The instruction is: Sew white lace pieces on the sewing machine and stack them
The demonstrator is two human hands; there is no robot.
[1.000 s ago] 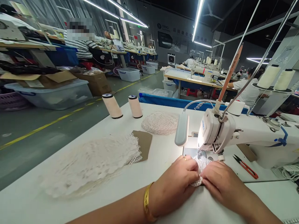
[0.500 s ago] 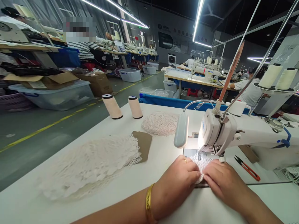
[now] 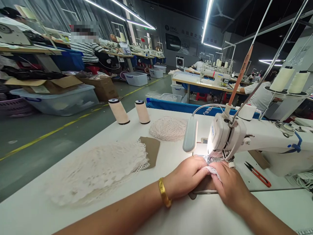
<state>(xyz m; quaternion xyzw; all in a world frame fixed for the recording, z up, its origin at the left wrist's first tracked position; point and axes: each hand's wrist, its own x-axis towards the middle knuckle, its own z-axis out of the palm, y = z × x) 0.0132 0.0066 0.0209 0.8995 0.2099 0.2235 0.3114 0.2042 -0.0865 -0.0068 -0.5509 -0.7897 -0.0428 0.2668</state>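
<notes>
Under the head of a white sewing machine (image 3: 221, 130), a small piece of white lace (image 3: 214, 171) lies at the needle. My left hand (image 3: 187, 176) grips its left side with thumb and fingers closed. From the right, my right hand (image 3: 228, 184) pinches the same lace, its fingertips close to the presser foot. The needle itself is mostly hidden by my fingers and the lace. A lamp (image 3: 190, 134) lights the spot. To the left, a heap of white lace pieces (image 3: 97, 173) covers part of a brown card (image 3: 152, 151); behind is a rounded lace pile (image 3: 168, 128).
Red-handled thread snips (image 3: 258, 174) lie right of my right hand. Two thread cones (image 3: 119, 111) stand at the table's far left edge. A thread stand with cones (image 3: 282, 80) rises at right. Co-workers sit at other machines; boxes and plastic bins (image 3: 58, 99) line the aisle.
Both hands have moved forward, nearer the needle, with the lace. Its near edge is now folded up between my fingers, and more of the machine bed shows below them.
</notes>
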